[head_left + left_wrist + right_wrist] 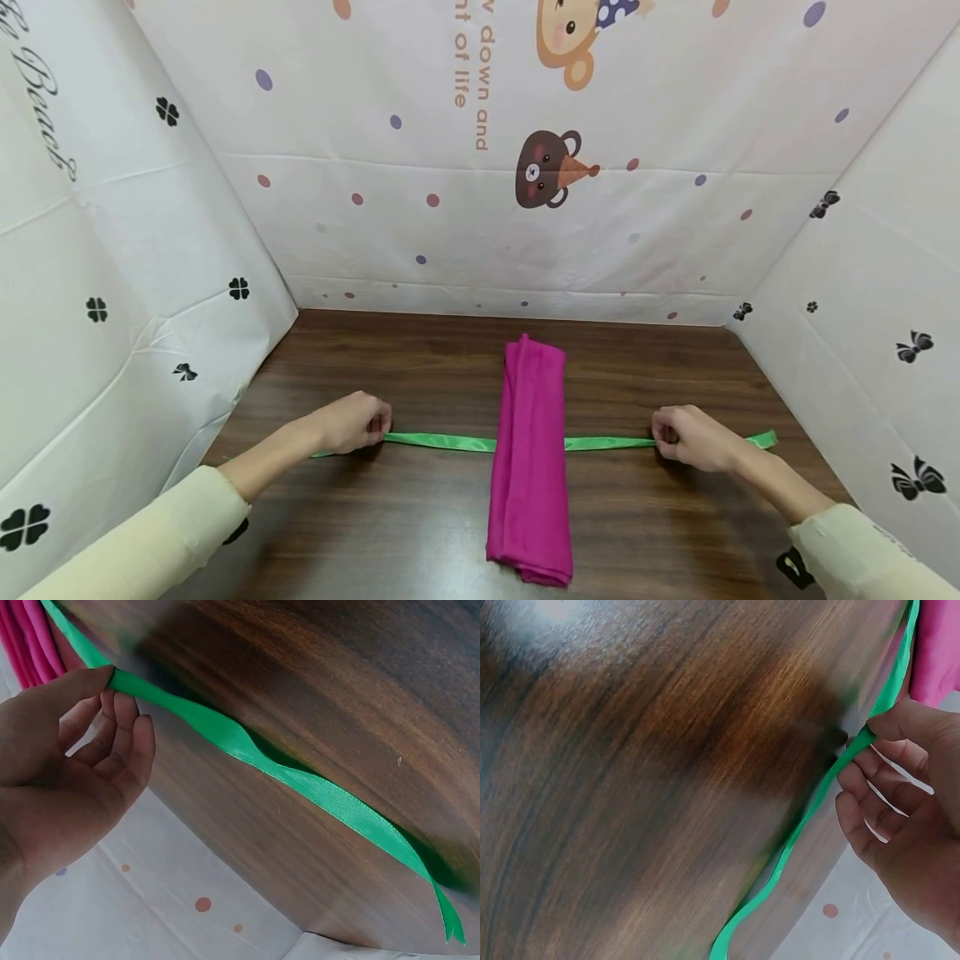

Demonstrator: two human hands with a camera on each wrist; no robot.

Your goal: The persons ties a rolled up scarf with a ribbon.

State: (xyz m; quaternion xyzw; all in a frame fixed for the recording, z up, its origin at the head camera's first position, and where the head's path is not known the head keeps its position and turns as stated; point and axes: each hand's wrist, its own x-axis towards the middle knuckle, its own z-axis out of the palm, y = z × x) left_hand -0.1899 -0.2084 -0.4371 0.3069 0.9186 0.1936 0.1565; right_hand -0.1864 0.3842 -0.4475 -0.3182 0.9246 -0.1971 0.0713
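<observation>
A folded magenta cloth [531, 467] lies lengthwise on the table, pointing away from me. Crossing beneath it from side to side is a green satin ribbon [442, 442], its middle hidden by the cloth. To the left of the cloth, my left hand [348, 423] pinches the ribbon between thumb and finger. On the other side, my right hand [693, 437] pinches it the same way. The ribbon's loose end [352, 810] trails past the left hand to a notched tip. Another tail [780, 862] runs on beyond the right hand.
The brown wood-grain table [420, 367] is bounded by a white printed sheet [450, 242] at the back. Similar white sheets with black clover and bow prints stand along the left side [150, 333] and right side [855, 333].
</observation>
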